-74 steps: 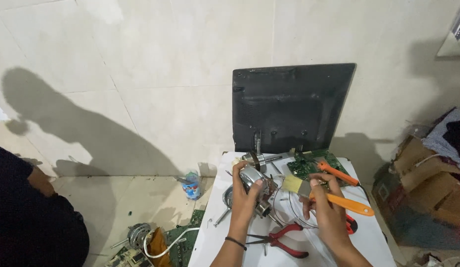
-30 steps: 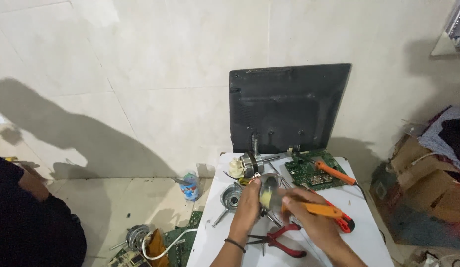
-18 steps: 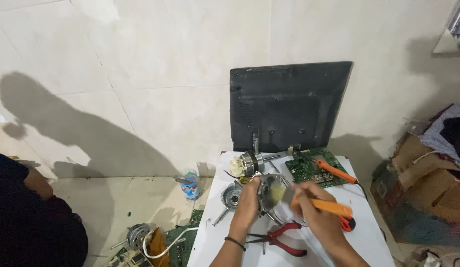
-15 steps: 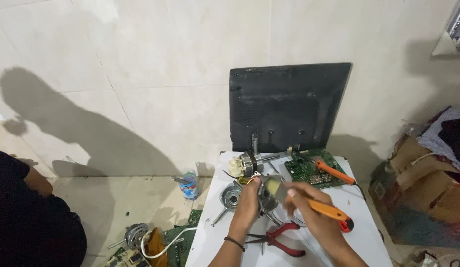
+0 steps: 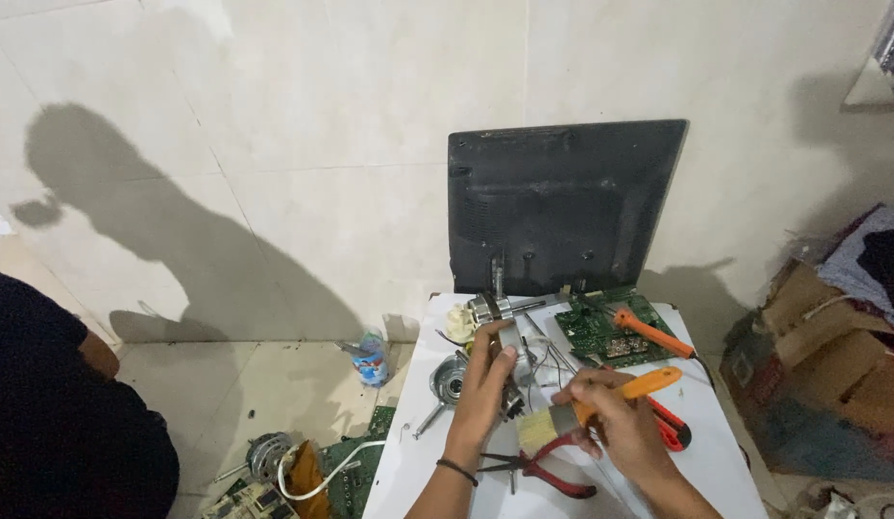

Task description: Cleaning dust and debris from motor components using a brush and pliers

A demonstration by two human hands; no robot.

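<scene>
My left hand [image 5: 485, 384] grips a small metal motor part [image 5: 509, 351] above the white table [image 5: 418, 452]. My right hand [image 5: 615, 423] holds an orange-handled paintbrush [image 5: 600, 404], its pale bristles pointing left toward the motor part. Red-handled pliers [image 5: 548, 468] lie on the table just below both hands. A round metal motor piece [image 5: 449, 380] rests to the left of my left hand. Another motor piece with a shaft [image 5: 485, 308] sits at the table's far edge.
A dark flat monitor back [image 5: 562, 207] leans on the tiled wall. A green circuit board [image 5: 605, 327] and an orange-handled screwdriver [image 5: 649, 332] lie at the table's right. Cardboard boxes [image 5: 831, 365] stand right. A person in dark clothes [image 5: 62, 423] sits left; parts and a can [image 5: 372, 358] litter the floor.
My right hand picked up the orange-handled brush from the table and brought it to the motor part. My left hand tilted the part while holding it.
</scene>
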